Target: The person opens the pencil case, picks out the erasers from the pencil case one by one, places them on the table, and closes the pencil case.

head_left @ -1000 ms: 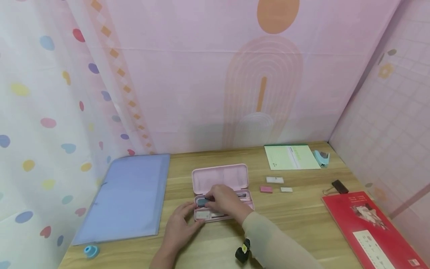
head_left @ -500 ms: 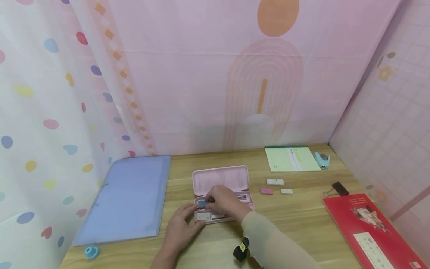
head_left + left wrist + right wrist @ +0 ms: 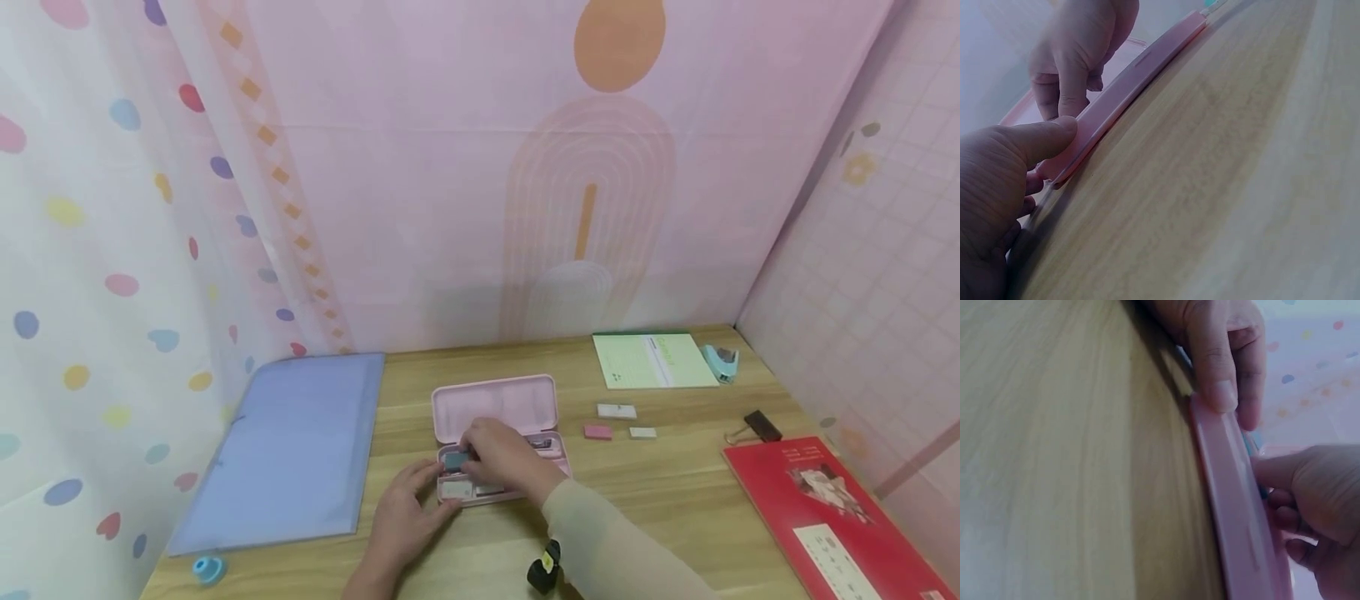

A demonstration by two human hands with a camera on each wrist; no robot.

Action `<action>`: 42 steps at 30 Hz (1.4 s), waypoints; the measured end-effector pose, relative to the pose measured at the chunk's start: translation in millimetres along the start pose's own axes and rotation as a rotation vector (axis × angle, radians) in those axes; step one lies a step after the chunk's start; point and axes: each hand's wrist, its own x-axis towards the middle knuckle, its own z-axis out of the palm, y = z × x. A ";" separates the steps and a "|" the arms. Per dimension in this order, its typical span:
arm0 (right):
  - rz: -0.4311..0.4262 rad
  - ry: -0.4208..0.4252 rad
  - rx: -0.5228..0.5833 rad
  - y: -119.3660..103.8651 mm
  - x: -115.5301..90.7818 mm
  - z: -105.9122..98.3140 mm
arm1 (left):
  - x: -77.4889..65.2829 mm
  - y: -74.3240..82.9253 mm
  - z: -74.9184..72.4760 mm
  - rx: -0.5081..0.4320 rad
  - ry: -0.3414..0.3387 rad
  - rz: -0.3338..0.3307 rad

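Observation:
A pink pencil case [image 3: 495,404] lies on the table with its lid tipped back. My left hand [image 3: 405,508] grips its left end; in the left wrist view the thumb [image 3: 1054,137] presses the front wall and the other fingers bend round the corner. My right hand [image 3: 501,454] reaches into the case from the right, thumb and curled fingers at the right end of a small blue-grey block [image 3: 454,461]. A white block [image 3: 455,489] lies in the front compartment. Part of the case's contents is hidden under the right hand.
To the left lie a blue folder [image 3: 285,454] and a small blue knob-like piece [image 3: 209,570]. On the right are white and pink erasers [image 3: 597,432], a green notepad [image 3: 630,362], a light-blue stapler [image 3: 722,364], a black binder clip [image 3: 763,426] and a red book [image 3: 832,508].
The right hand's fingers have shifted slightly, and more of the blue-grey block shows. The left hand keeps its grip on the case. The head view has tilted a little upward.

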 end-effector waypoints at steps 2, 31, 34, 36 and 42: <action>-0.015 0.021 -0.019 2.8 -1.0 2.1 | 0.0 -0.6 0.0 0.005 0.000 0.002; 0.326 0.249 0.270 135.9 -148.2 -49.0 | 1.0 0.2 2.0 0.026 -0.015 -0.045; 0.289 0.244 0.247 144.0 -154.8 -48.4 | 0.9 0.6 1.9 0.022 -0.015 -0.050; 0.273 0.240 0.253 146.2 -156.3 -47.2 | 0.5 1.3 2.1 0.021 -0.014 -0.052; 0.290 0.227 0.263 146.2 -151.3 -41.3 | 0.0 2.9 0.2 0.020 -0.026 -0.072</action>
